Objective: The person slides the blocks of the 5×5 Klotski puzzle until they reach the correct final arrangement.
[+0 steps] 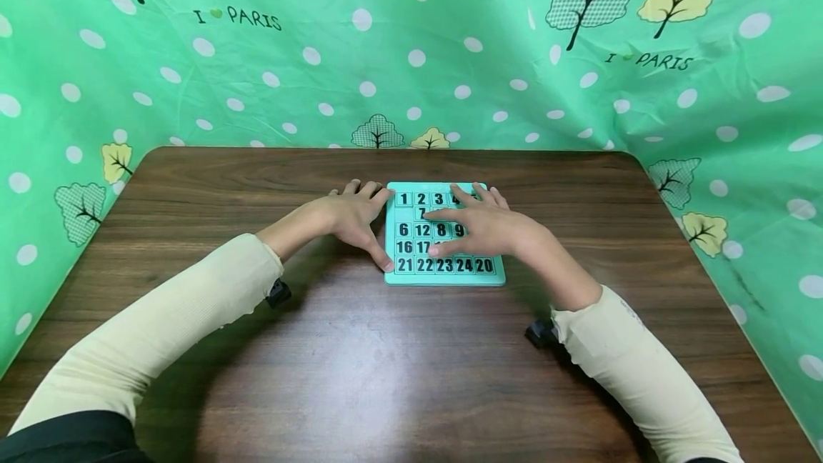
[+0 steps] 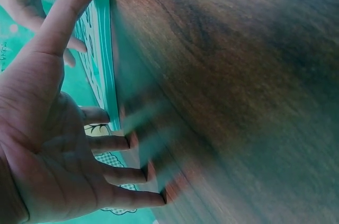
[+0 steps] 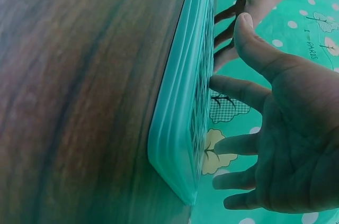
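A teal number slide puzzle (image 1: pixel 445 280) lies flat on the table, with black numbers on its square tiles. Beside the 7, the leftmost cell of the second row shows no number. My left hand (image 1: pixel 353 216) spreads along the puzzle's left edge, thumb at the lower corner and index finger near the upper one. In the left wrist view its other fingers reach down to the tabletop. Over the puzzle's right part is my right hand (image 1: pixel 485 227), fingers extended, index fingertip at the 7 tile. It hides several tiles. The right wrist view shows that index fingertip touching the tile face.
The brown wooden table (image 1: pixel 360 363) extends around the puzzle on all sides. A green curtain (image 1: pixel 386 34) with white dots and printed trees hangs behind and beside it. Cream sleeves (image 1: pixel 186 306) cover both forearms, and a dark device (image 1: pixel 541 333) sits under the right wrist.
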Motion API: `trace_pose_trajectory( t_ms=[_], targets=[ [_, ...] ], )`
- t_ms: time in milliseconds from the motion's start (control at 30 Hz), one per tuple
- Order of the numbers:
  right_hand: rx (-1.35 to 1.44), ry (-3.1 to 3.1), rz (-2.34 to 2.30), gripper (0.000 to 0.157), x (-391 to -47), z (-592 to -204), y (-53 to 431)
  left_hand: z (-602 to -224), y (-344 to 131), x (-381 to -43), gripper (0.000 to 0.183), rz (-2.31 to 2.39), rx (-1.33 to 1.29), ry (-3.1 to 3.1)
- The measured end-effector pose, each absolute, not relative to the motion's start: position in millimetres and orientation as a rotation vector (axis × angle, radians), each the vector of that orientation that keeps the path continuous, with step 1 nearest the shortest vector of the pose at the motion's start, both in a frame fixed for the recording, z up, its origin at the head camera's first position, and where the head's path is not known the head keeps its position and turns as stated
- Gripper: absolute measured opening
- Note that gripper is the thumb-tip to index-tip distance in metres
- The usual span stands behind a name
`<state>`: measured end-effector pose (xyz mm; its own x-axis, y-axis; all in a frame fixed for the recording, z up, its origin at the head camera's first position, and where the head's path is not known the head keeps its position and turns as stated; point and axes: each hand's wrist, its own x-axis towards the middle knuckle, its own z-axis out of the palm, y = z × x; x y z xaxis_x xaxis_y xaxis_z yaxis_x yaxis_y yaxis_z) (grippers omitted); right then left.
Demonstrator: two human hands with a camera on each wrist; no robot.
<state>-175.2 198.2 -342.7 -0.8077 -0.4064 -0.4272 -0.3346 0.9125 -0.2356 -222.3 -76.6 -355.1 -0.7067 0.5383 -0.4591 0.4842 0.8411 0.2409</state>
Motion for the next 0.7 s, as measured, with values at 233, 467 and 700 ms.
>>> trace_pose_trajectory(
  t_ms=[233,467,700],
  targets=[
    [-0.534,2.601,-0.196,0.079,-173.9,-342.3,196.5,-354.4,-76.3,-223.2,0.155,0.129,0.747,2.483],
    [-0.55,2.602,-0.207,0.082,-173.0,-344.2,199.4,-352.8,-75.7,-222.0,0.155,0.122,0.746,2.478],
    [-0.574,2.607,-0.236,0.083,-173.8,-344.3,192.7,-353.2,-75.0,-223.6,0.154,0.122,0.749,2.474]
  ],
)
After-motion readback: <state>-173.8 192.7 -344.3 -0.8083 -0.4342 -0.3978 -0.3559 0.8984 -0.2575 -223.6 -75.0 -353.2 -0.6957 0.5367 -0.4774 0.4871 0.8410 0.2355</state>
